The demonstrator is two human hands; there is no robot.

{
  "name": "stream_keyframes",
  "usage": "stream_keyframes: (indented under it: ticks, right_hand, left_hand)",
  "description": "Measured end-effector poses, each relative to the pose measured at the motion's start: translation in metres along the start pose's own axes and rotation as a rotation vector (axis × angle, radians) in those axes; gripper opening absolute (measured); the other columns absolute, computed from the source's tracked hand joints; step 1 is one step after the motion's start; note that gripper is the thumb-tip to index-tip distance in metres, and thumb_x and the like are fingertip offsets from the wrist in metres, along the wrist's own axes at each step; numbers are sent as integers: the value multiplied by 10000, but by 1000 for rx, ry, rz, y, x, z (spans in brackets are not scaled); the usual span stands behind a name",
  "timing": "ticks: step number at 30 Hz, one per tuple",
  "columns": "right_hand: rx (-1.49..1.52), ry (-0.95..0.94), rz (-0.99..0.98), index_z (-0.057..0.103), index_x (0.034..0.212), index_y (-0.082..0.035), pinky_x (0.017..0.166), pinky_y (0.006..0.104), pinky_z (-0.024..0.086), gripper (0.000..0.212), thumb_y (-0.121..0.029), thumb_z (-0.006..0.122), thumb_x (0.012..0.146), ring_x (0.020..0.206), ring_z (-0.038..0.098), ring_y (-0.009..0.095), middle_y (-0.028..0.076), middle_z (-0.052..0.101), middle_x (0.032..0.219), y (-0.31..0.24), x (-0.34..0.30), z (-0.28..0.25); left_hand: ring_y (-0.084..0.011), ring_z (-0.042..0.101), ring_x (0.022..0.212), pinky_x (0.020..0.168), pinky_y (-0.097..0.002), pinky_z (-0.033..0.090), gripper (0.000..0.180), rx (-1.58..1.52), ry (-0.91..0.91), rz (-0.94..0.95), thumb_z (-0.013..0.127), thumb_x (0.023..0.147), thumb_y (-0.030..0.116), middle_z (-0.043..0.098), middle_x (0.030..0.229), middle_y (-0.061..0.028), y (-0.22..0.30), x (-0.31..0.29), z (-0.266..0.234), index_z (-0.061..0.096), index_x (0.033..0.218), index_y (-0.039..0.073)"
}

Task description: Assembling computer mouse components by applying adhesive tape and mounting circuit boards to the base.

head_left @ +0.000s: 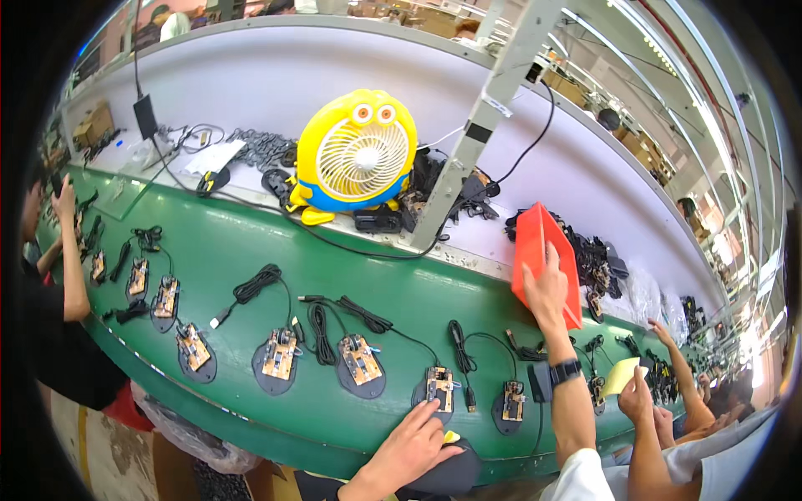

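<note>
My left hand (409, 447) reaches in at the front edge, its fingers stretched out and thumb apart. Its fingertips touch the near end of a small brown circuit board (439, 384) on a dark base plate. Beside the thumb shows a bit of yellow (451, 437); what it belongs to is hidden. Further off to the right, my right hand (545, 288) is on a red plastic bin (528, 238), thumb at its left wall and fingers over the inside. The bin stands tilted at the shelf's edge. A black band (565, 371) circles my right wrist.
Several similar boards with coiled black cables, such as one board (361, 361), line the green belt (251, 242). A yellow-and-blue fan (366, 159) stands behind, beside a grey post (476, 125). Co-workers' arms show at both sides; one hand (637, 397) holds yellow paper (620, 376).
</note>
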State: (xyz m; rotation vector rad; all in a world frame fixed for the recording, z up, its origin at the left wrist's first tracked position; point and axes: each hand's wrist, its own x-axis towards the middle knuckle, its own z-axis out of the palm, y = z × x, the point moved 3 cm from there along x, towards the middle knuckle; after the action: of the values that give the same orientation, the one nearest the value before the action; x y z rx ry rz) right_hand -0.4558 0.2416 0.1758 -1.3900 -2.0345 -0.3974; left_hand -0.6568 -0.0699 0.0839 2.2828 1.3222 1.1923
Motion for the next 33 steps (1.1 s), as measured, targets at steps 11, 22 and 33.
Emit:
stream_keyframes:
  ticks: [11, 22, 33]
  right_hand:
    - [517, -360, -108, 270, 1596, 71, 1235, 426, 349, 1073, -281, 851, 765, 1478, 422, 409, 306, 409, 1588, -80, 95, 95]
    - [-16, -548, -354, 736, 1010, -52, 826, 520, 503, 462, -432, 852, 775, 951, 696, 373, 134, 753, 952, -26, 27, 78]
    - [6, -931, -209, 740, 1156, 8, 932, 443, 571, 502, -251, 813, 733, 1043, 717, 396, 227, 753, 1095, -16, 92, 119]
  left_hand:
    - [-314, 563, 1309, 1195, -425, 407, 317, 10, 29, -3, 694, 944, 391, 634, 1057, -109, -3, -6, 5, 699, 1032, 86]
    - [-279, 618, 1080, 1194, -429, 410, 231, -72, 51, 45, 719, 901, 288, 659, 969, -81, -4, 2, -2, 705, 956, 65]
    - [-349, 586, 1310, 1105, -465, 498, 410, -156, -29, -43, 798, 901, 353, 696, 1017, -106, -1, 1, -6, 731, 930, -51]
